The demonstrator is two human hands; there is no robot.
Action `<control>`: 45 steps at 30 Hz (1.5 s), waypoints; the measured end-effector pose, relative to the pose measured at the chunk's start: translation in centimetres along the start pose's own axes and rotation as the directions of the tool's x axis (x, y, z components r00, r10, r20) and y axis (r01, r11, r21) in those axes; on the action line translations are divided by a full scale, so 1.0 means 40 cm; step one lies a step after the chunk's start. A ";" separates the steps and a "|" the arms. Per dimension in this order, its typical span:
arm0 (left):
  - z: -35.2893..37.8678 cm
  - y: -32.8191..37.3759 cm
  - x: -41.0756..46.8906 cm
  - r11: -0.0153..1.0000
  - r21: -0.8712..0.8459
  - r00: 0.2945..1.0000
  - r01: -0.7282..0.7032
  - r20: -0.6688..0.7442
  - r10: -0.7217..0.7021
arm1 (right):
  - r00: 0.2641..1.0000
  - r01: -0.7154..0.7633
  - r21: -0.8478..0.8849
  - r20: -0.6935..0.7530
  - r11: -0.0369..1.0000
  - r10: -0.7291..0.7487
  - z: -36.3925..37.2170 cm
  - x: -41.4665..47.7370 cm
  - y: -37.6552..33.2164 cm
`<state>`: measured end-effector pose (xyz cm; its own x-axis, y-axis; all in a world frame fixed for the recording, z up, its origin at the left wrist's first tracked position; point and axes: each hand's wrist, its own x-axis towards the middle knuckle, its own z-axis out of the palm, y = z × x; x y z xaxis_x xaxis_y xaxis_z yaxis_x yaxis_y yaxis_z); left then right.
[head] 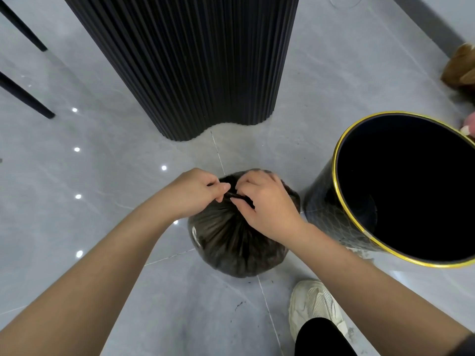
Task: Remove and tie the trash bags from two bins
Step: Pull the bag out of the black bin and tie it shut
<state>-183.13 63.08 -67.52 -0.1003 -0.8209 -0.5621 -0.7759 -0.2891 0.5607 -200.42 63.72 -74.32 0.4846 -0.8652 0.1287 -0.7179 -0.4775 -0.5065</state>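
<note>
On the grey tile floor (pixel 102 201), straight below you, the bag (pixel 231 245) sits full and rounded, its dark plastic gathered into pleats that run up to a bunched neck at the top. Your left hand (pixel 195 194) pinches that neck from the left, thumb and fingers closed on the twisted plastic, and your right hand (pixel 264 204) pinches it from the right, fingertips pressed into the same bunch, so the two hands nearly touch over the bag. Just to the right of the bag stands the bin (pixel 323 201), black with a gold rim, tilted toward you in this wide view and showing a dark inside with no liner that you can make out. A fingertip (pixel 466 129) of another hand touches the bin's far rim at the frame edge. Beyond the bag rises a black ribbed column (pixel 195 60). Near your right side a pale shoe (pixel 313 304) rests on the tiles below the bag, with a black trouser leg (pixel 321 337) above it. Two thin black legs (pixel 25 96) of furniture stand far left.
</note>
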 end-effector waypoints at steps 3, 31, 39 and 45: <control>-0.001 -0.011 -0.001 1.000 0.009 0.998 -0.019 0.067 0.018 | 0.998 -0.029 0.030 0.054 0.999 0.027 0.000 0.001 0.004; 0.228 -0.111 -0.027 0.834 0.495 0.897 -0.242 -0.214 0.388 | 0.757 -0.640 0.544 0.325 0.543 0.566 -0.009 0.045 -0.008; 0.258 -0.112 -0.015 0.767 0.557 0.848 -0.317 -0.196 0.493 | 0.558 -0.741 0.671 0.600 0.019 0.574 -0.047 0.047 -0.021; 0.189 -0.111 -0.005 0.915 0.345 0.857 -0.208 -0.388 0.341 | 0.863 -0.453 0.120 0.305 0.883 0.402 -0.057 0.021 0.012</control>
<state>-184.37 68.24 -74.47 -0.1089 -0.9925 -0.0549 -0.9040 0.0759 0.4208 -201.49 62.40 -72.52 0.2827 -0.8921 -0.3525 -0.7939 -0.0114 -0.6079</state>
